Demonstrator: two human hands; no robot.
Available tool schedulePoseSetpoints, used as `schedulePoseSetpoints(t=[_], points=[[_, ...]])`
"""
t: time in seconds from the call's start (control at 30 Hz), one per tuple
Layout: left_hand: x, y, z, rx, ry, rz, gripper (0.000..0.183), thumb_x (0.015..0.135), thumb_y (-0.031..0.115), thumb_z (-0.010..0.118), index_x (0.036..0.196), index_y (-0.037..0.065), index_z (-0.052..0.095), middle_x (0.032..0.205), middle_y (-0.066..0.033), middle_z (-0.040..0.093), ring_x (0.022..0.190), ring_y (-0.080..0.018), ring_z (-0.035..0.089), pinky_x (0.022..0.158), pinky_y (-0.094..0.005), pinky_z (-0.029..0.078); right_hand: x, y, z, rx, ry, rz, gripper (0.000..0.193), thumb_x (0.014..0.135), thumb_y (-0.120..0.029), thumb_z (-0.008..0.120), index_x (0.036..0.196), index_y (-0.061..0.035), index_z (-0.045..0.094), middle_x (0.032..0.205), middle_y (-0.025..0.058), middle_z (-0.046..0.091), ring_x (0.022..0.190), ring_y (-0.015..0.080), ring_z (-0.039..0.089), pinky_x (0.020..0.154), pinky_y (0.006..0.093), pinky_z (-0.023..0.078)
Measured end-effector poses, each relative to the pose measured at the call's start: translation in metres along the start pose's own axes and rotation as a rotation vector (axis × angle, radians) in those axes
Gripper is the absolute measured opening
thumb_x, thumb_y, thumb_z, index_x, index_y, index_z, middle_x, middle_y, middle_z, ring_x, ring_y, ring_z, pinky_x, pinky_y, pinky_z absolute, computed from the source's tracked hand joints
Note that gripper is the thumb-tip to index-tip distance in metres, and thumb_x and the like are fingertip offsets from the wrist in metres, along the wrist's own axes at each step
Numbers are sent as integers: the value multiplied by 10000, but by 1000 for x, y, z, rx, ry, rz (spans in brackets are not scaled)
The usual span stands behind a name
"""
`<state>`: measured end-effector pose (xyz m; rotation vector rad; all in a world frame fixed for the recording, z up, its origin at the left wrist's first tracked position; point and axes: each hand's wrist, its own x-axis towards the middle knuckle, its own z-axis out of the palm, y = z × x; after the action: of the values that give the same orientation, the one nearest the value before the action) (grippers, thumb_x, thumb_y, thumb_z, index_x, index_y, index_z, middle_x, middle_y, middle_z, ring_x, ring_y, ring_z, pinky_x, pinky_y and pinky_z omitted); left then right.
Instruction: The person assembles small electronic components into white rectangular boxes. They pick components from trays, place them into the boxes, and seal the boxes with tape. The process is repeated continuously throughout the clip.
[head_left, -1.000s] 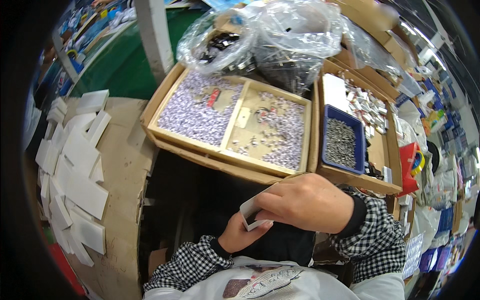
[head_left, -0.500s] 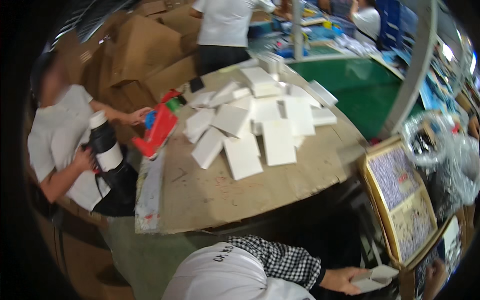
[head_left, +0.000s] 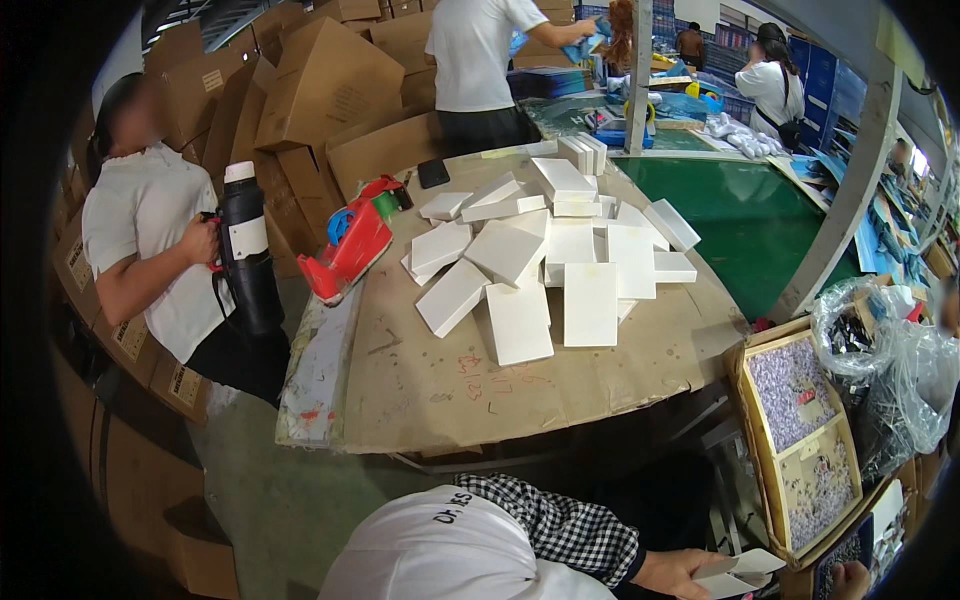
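My left hand (head_left: 672, 574) comes out of a black-and-white checked sleeve near the bottom edge. Its fingers are closed around a small white cardboard box (head_left: 738, 572) whose end flaps stand open. To the right of this box, my right hand (head_left: 852, 580) is partly in view with its fingers curled. What the right fingers hold, if anything, is hidden. Beside that hand lies a dark tray (head_left: 880, 528) with small pale pieces. Many closed white boxes (head_left: 591, 304) lie in a loose pile on the cardboard-covered table (head_left: 430, 400) ahead of me.
A red tape dispenser (head_left: 360, 245) and a black phone (head_left: 433, 173) are on the table. A divided wooden tray (head_left: 755, 440) of small pieces stands right, beside clear plastic bags (head_left: 905, 370). A person at left holds a black thermos (head_left: 248, 255). Cartons (head_left: 325, 90) fill the back left.
The view has shifted slightly. My right hand has moved down and left, nearer the box in my left hand. The person at left has taken a hand away from the tape dispenser.
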<state>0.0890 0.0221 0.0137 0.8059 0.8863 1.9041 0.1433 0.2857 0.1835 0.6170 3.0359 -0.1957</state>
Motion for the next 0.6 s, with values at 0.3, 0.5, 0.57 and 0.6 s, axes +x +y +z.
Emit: schedulePoseSetpoints(t=[0.3,0.5,0.57,0.6], points=[[3,-12,-13,-66,-25,-196,683,839,147,641,1428,53,308,1141,-89,532,937,-116,525,768,-245,491,-6,42,21,-39,261,-62,225,917,-148,581,1080,-12,658,1011,169,677,878,283,638,804,355,491],[-14,14,-18,262,112,-139,528,865,122,663,1322,-5,432,1207,-83,543,1100,-156,503,979,-296,391,-2,49,32,189,447,-130,126,798,-131,692,851,-19,667,743,142,638,635,246,613,600,325,478],[-12,21,-13,293,125,-252,504,865,117,664,1301,-15,448,1202,-80,552,1080,-136,518,945,-282,419,-4,46,26,99,406,-113,147,811,-201,682,846,-58,684,762,130,654,659,266,630,613,331,490],[-9,25,-11,228,132,-273,491,865,112,664,1293,-12,457,1199,-78,557,1075,-133,524,931,-278,429,1,38,22,117,398,-104,150,818,-193,674,851,-47,679,759,127,653,661,260,630,632,338,498]])
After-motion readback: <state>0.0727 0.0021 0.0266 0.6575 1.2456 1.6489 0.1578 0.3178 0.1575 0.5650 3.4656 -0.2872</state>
